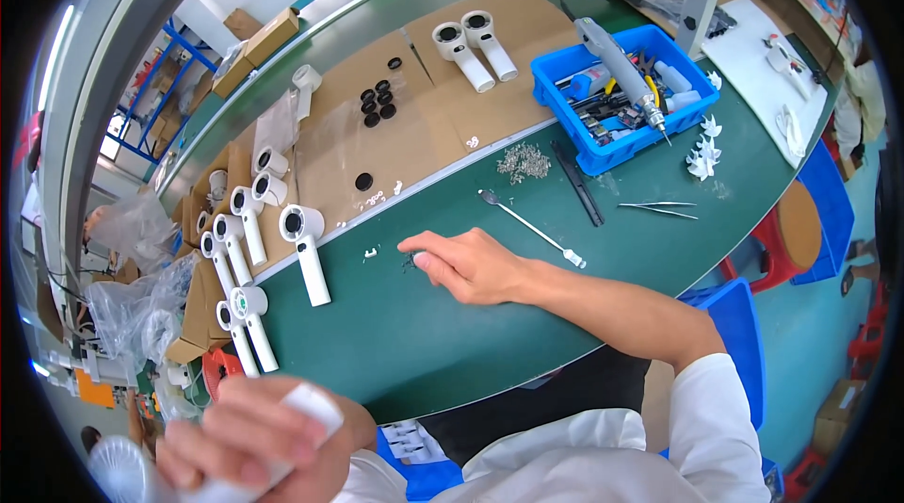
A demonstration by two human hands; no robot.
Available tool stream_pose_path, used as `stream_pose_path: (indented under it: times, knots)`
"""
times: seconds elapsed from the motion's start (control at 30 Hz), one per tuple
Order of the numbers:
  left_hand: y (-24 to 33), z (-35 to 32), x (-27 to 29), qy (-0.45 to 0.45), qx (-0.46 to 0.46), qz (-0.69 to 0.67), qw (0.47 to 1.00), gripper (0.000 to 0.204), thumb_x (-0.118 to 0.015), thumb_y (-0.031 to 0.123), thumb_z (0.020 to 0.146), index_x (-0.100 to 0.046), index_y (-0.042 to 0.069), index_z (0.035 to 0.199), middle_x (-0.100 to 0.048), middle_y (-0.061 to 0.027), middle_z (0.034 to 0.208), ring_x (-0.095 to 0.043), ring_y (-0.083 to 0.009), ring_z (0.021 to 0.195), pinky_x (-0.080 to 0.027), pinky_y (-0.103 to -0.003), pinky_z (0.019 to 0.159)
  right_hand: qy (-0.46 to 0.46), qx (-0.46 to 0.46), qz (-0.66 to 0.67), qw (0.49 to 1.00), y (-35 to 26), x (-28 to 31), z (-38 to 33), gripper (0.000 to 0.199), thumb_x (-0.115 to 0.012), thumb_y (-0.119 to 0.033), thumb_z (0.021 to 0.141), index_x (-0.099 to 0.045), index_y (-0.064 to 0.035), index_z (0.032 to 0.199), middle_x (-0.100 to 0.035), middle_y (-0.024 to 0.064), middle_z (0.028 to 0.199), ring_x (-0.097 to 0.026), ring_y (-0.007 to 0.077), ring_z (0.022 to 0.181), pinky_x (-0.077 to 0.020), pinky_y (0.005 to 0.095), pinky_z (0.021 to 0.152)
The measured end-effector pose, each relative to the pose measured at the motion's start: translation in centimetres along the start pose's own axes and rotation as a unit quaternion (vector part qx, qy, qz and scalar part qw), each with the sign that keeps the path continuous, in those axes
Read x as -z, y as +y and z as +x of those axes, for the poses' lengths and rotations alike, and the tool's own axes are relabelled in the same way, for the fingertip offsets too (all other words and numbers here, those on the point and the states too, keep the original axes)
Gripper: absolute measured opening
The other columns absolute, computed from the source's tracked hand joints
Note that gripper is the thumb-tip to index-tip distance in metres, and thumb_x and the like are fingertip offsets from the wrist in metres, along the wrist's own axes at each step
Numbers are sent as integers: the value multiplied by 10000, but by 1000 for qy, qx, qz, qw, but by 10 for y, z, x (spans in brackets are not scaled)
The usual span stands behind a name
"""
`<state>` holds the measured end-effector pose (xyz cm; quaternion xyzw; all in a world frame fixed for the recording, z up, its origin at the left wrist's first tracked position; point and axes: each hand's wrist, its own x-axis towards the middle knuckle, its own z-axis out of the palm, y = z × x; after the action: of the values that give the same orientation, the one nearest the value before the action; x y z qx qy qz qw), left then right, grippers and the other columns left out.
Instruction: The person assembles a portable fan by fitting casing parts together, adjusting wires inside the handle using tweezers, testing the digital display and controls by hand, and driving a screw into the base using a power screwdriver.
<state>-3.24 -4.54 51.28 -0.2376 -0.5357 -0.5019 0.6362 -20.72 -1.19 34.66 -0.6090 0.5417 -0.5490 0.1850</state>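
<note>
My left hand (273,437) is closed around the white handle of a handheld fan, raised close at the lower left. That fan's clear-looking round head (121,467) is blurred and partly cut off by the picture's rim. Over the green table, my right hand (476,266) reaches left with the index finger stretched out and the thumb slightly apart from it. Beneath its fingertips lie small dark pieces (409,264), partly hidden, too small to name. Small white parts (370,253) rest just left of them. A white handheld fan (306,253) lies farther left.
Several more fans (247,220) line the left edge. Black rings (379,103) and two fans (476,49) lie on cardboard (428,112). A blue tool bin (603,159) carries an electric screwdriver (617,60). Screws (524,164), a white-handled rod (532,228) and tweezers (659,209) lie nearby.
</note>
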Motion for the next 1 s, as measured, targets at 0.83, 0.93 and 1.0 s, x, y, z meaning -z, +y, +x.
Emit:
stream_pose_path:
  times: [0.83,0.93,1.0]
  knots:
    - [-104,-112,74,-5,496,47,867,322,-525,157,945,-436,-28,1194,-573,-110,1030,-594,-156,881,-500,-304,822,48,-170,136,975,-1,6,7,417,-376,-338,1038,-561,-9,1215,-591,17,783,-502,61,604,-438,223,546]
    - [-105,-112,74,-3,496,47,867,335,-534,154,934,-436,-31,1195,-570,-112,1042,-597,-159,891,-503,-309,825,45,-171,130,976,0,8,8,419,-377,-340,1038,-560,-8,1215,-592,16,784,-504,61,606,-438,222,546]
    - [-106,-112,75,-13,494,49,868,335,-531,145,936,-433,-34,1201,-568,-116,1052,-599,-161,893,-507,-312,821,46,-174,134,975,0,7,7,415,-377,-336,1039,-561,-8,1214,-595,19,785,-506,61,607,-440,222,546]
